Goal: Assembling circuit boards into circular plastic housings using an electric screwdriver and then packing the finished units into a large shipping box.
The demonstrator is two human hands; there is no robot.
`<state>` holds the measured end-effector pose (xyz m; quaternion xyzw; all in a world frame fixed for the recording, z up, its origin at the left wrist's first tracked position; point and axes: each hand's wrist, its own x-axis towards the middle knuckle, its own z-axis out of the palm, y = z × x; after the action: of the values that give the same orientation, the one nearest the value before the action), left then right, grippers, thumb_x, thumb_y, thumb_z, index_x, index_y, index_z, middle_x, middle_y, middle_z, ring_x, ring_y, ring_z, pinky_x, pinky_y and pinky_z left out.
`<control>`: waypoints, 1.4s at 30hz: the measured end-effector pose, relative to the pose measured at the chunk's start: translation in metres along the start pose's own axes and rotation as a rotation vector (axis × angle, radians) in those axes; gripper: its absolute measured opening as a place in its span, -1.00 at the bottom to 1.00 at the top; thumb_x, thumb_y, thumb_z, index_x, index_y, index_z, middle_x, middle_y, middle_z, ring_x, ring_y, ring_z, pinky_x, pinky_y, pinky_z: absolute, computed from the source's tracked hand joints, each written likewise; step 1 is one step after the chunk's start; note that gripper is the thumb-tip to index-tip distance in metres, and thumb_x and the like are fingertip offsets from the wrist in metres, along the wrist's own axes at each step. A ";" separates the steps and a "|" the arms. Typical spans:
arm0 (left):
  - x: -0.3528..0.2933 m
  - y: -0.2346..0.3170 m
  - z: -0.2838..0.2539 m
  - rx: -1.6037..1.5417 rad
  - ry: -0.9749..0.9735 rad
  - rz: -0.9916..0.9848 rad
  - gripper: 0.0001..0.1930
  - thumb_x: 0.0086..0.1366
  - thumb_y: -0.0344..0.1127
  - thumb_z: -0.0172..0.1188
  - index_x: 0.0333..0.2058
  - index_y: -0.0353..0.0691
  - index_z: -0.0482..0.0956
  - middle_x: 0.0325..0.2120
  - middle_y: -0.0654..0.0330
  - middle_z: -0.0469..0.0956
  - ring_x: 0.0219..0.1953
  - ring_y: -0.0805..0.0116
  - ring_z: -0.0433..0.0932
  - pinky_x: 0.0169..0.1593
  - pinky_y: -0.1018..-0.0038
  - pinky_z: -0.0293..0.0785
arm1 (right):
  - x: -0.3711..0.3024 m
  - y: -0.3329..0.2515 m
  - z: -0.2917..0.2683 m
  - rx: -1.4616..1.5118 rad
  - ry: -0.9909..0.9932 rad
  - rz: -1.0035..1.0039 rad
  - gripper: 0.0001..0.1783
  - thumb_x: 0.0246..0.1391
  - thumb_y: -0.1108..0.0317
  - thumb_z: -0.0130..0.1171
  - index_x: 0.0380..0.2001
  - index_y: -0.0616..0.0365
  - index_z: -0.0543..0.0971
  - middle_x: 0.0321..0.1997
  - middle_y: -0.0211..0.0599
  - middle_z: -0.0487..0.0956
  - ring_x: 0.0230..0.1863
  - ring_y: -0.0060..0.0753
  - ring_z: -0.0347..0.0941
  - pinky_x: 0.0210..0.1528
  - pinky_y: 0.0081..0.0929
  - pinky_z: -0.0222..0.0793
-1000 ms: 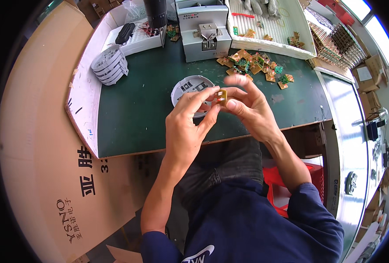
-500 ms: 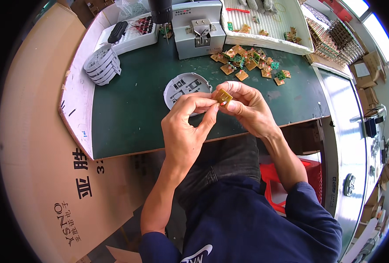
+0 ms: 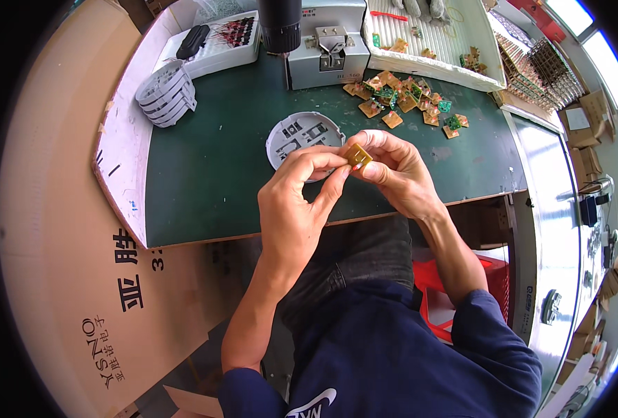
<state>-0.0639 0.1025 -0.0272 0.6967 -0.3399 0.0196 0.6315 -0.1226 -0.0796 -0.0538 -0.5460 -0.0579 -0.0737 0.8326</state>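
A small tan circuit board [image 3: 359, 156] is pinched between the thumb and fingers of my right hand [image 3: 405, 177], over the table's front edge. My left hand [image 3: 291, 202] is closed too, its thumb and fingertips pressed on the board's left edge. A tiny red and white part [image 3: 355, 167] shows at the board's lower edge, between the fingertips; its kind is too small to tell. Just behind my hands, a round grey plastic housing [image 3: 281, 144] with slots and recesses lies on the table, partly covered by my left fingers.
Several loose circuit boards [image 3: 392, 120] lie heaped on the green table [image 3: 204, 174] at the back right. Behind stand a grey metal machine [image 3: 326, 59] and a white foam tray [image 3: 437, 64]. Stacked grey housings [image 3: 166, 94] and a foam box of wired parts [image 3: 218, 59] are at the left.
The view has shifted slightly, so the table items appear a little farther right. Both hands keep their pinch on the circuit board, with only slight finger movement.
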 end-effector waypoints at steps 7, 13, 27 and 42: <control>-0.005 0.008 0.002 0.098 0.139 0.118 -0.85 0.22 -0.48 0.40 -0.24 -0.26 0.64 -0.21 0.13 0.69 -0.17 0.26 0.69 -0.11 0.42 0.62 | 0.005 -0.005 0.019 -0.214 0.016 -0.204 -0.60 0.18 0.49 0.32 0.08 0.25 0.53 0.07 -0.24 0.58 0.17 -0.36 0.49 0.30 -0.31 0.38; -0.007 -0.004 -0.004 0.176 0.126 0.184 -0.79 0.21 -0.44 0.42 -0.18 -0.29 0.64 -0.19 0.14 0.68 -0.18 0.31 0.68 -0.09 0.42 0.60 | 0.002 -0.006 0.028 -0.304 0.044 -0.190 -0.62 0.19 0.53 0.29 0.07 0.33 0.51 0.06 -0.22 0.58 0.15 -0.38 0.49 0.30 -0.33 0.37; 0.010 -0.058 -0.011 0.625 0.057 0.069 0.17 -0.12 0.16 0.59 0.31 -0.42 0.17 0.16 -0.18 0.35 0.17 -0.15 0.32 0.24 -0.01 0.27 | 0.101 -0.011 0.011 -1.354 -0.245 -0.367 -0.62 0.08 0.48 0.31 0.01 0.10 0.64 -0.03 -0.16 0.61 -0.04 -0.06 0.58 0.01 -0.22 0.53; 0.008 -0.053 -0.017 0.594 0.053 0.095 -0.07 -0.08 0.02 0.61 0.16 -0.42 0.39 0.21 -0.22 0.39 0.17 -0.16 0.43 0.19 0.10 0.45 | 0.102 0.000 0.011 -1.329 -0.254 -0.397 -0.67 0.08 0.47 0.31 -0.04 0.14 0.66 -0.08 -0.17 0.58 -0.10 -0.11 0.60 -0.07 -0.26 0.55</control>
<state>-0.0246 0.1129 -0.0661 0.8336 -0.3348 0.1657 0.4070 -0.0227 -0.0754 -0.0317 -0.9224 -0.1958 -0.1796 0.2803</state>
